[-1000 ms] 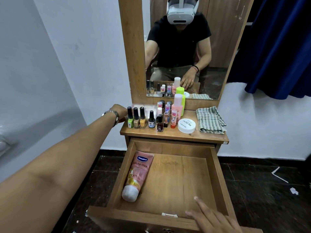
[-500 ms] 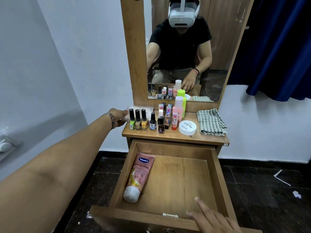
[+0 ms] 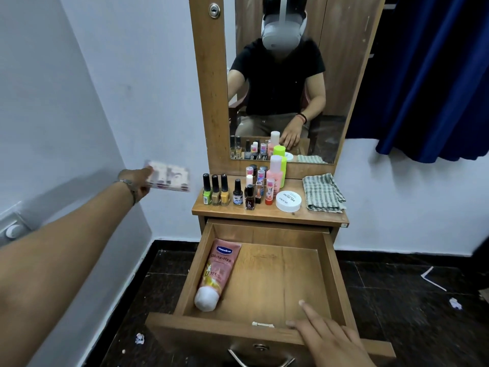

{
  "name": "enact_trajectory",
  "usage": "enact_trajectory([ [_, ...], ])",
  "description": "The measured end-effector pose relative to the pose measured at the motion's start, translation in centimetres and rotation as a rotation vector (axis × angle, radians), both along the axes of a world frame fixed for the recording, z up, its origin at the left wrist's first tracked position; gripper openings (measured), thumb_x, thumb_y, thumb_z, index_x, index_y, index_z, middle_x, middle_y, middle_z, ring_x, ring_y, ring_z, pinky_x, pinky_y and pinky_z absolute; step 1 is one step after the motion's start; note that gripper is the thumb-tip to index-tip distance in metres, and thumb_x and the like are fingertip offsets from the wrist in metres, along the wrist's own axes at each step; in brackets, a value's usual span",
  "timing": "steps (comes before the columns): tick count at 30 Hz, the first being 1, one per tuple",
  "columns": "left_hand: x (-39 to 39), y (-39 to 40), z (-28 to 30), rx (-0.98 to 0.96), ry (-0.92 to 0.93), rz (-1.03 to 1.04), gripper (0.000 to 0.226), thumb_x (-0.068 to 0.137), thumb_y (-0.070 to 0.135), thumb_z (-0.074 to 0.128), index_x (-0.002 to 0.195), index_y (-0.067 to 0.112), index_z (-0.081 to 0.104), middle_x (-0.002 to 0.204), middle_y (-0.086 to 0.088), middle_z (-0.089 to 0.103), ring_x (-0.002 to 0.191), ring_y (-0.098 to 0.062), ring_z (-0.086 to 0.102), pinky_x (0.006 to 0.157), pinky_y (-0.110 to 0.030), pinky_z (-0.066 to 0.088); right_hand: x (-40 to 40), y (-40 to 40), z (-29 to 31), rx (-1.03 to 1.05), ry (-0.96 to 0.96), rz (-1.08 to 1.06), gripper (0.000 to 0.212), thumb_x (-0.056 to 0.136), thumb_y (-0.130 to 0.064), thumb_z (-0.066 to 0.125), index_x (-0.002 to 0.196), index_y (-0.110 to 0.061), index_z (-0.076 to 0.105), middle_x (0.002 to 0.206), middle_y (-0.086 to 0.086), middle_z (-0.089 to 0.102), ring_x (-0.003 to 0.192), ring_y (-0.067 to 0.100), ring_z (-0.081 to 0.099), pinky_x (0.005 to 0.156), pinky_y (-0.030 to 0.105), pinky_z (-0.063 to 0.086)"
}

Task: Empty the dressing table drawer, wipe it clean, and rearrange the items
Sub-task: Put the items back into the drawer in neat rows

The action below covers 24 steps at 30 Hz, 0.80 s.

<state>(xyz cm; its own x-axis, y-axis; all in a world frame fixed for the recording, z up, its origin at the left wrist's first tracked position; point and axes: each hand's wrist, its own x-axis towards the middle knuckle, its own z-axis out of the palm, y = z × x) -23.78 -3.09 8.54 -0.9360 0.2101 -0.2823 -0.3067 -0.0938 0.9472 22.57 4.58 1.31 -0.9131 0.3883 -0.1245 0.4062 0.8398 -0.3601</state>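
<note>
The wooden drawer (image 3: 336,276) stands pulled out, with only a pink lotion tube (image 3: 218,271) lying along its left side. My left hand (image 3: 139,181) holds a flat clear case (image 3: 170,176) in the air, left of the dressing table top (image 3: 304,217). My right hand (image 3: 328,337) rests with straight fingers on the drawer's front edge. On the top stand several nail polish bottles (image 3: 215,190), small tubes, a pink bottle (image 3: 275,169), a green bottle (image 3: 281,160) and a white round jar (image 3: 288,201).
A folded checked cloth (image 3: 324,193) lies on the right of the top. The mirror (image 3: 285,83) rises behind the bottles. White walls close in on the left, a blue curtain (image 3: 434,75) hangs right, and paper scraps lie on the dark floor (image 3: 412,300).
My left hand picked the clear case off the back left of the table top and drew it out to the left, into the air. My right hand stayed on the drawer front.
</note>
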Motion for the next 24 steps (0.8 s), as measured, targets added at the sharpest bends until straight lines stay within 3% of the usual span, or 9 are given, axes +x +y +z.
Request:
enact_trajectory([
  [2, 0.2, -2.3, 1.2, 0.015, 0.060, 0.036, 0.016, 0.091, 0.014, 0.062, 0.079, 0.013, 0.053, 0.089, -0.002, 0.058, 0.069, -0.009, 0.056, 0.046, -0.017, 0.049, 0.0, 0.9, 0.5, -0.011, -0.156, -0.037, 0.059, 0.088, -0.054, 0.044, 0.140, -0.050, 0.018, 0.157, -0.021, -0.010, 0.139, 0.003, 0.021, 0.108, 0.027, 0.019],
  [4, 1.9, -4.2, 2.8, 0.034, 0.123, 0.023, 0.014, 0.091, 0.015, 0.062, 0.079, 0.014, 0.055, 0.095, -0.001, 0.059, 0.070, -0.007, 0.056, 0.056, -0.018, 0.047, 0.0, 1.1, 0.5, 0.036, -0.213, 0.072, 0.072, 0.082, -0.044, 0.056, 0.143, -0.043, 0.017, 0.159, -0.011, -0.010, 0.143, 0.008, 0.014, 0.111, 0.032, 0.015],
  [10, 11.6, -7.4, 5.0, 0.010, 0.198, -0.163, 0.015, 0.090, 0.017, 0.062, 0.077, 0.017, 0.056, 0.068, 0.007, 0.065, 0.056, -0.002, 0.060, 0.049, -0.015, 0.047, 0.3, 1.6, -0.9, 0.010, -0.168, 0.076, 0.078, 0.077, -0.041, 0.058, 0.144, -0.038, 0.019, 0.161, -0.004, -0.004, 0.144, 0.012, 0.011, 0.112, 0.037, 0.012],
  [12, 15.6, -6.7, 3.5, 0.026, 0.133, -0.260, 0.011, 0.092, 0.014, 0.058, 0.081, 0.016, 0.058, 0.076, 0.004, 0.065, 0.059, -0.003, 0.060, 0.053, -0.017, 0.047, 0.3, 1.7, -0.9, 0.017, -0.164, 0.079, 0.077, 0.077, -0.040, 0.059, 0.144, -0.036, 0.020, 0.161, -0.002, -0.003, 0.144, 0.013, 0.012, 0.112, 0.037, 0.012],
  [15, 20.5, -4.2, 0.0, 0.006, -0.014, -0.449, 0.012, 0.096, 0.011, 0.050, 0.100, 0.008, 0.061, 0.099, -0.008, 0.063, 0.079, -0.016, 0.057, 0.072, -0.026, 0.043, 0.3, 1.9, -0.7, 0.017, -0.186, 0.071, 0.079, 0.078, -0.040, 0.061, 0.145, -0.034, 0.021, 0.161, -0.001, 0.000, 0.144, 0.015, 0.014, 0.113, 0.038, 0.012],
  [18, 24.3, -0.8, -3.1, -0.081, -0.104, -0.492, 0.013, 0.095, 0.010, 0.053, 0.102, 0.002, 0.059, 0.095, -0.014, 0.067, 0.079, -0.024, 0.064, 0.064, -0.035, 0.056, 0.3, 1.9, -0.6, 0.007, -0.202, 0.064, 0.081, 0.078, -0.040, 0.063, 0.146, -0.033, 0.020, 0.161, -0.002, 0.002, 0.144, 0.017, 0.015, 0.113, 0.039, 0.012],
  [20, 25.8, 1.7, -5.0, -0.138, -0.127, -0.492, 0.009, 0.094, 0.010, 0.056, 0.100, 0.005, 0.059, 0.089, -0.013, 0.069, 0.074, -0.022, 0.066, 0.057, -0.032, 0.056, 0.4, 1.9, -0.6, 0.015, -0.202, 0.068, 0.080, 0.079, -0.040, 0.063, 0.146, -0.032, 0.020, 0.161, -0.003, 0.002, 0.144, 0.018, 0.016, 0.112, 0.039, 0.012],
  [24, 27.0, 6.1, -8.8, -0.164, -0.128, -0.453, 0.014, 0.091, 0.011, 0.060, 0.104, 0.006, 0.059, 0.101, -0.016, 0.067, 0.084, -0.026, 0.064, 0.076, -0.037, 0.052, 0.5, 2.0, -0.7, 0.007, -0.199, 0.065, 0.077, 0.080, -0.040, 0.062, 0.145, -0.033, 0.022, 0.161, -0.002, 0.002, 0.144, 0.018, 0.016, 0.112, 0.040, 0.011],
])
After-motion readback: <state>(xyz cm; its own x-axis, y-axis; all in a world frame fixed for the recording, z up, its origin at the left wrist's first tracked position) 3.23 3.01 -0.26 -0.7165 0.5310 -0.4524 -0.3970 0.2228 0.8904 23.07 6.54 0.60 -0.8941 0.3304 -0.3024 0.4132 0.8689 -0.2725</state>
